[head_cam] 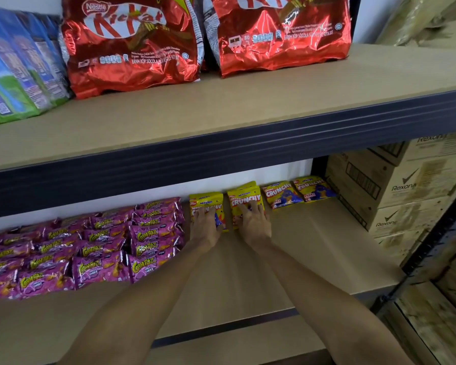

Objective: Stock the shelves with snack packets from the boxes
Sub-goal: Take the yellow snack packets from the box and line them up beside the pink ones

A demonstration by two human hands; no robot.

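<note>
Here the person is seating two snack packets at the back of the lower shelf (313, 246). The left hand (205, 225) lies on the left yellow packet (207, 202), which stands just beside the purple packets (103, 241). The right hand (253, 223) lies on the right yellow packet (244, 194), with two more yellow packets (282, 197) lined up further right, near the cardboard boxes (406, 191). Both hands seem to press with spread, fairly straight fingers instead of clutching, though the thumbs are hidden, so a pinch from beneath cannot be ruled out.

To do this well, the person should push each packet back until it meets the wall, turn its front to face out, and match the lean and spacing of the two neighbours. Light, even pressure is likely best. The packets look puffy and crushable, and a hard shove could tip them or nudge the purple row. The hands should lift straight away, so nothing drags forward.
</note>
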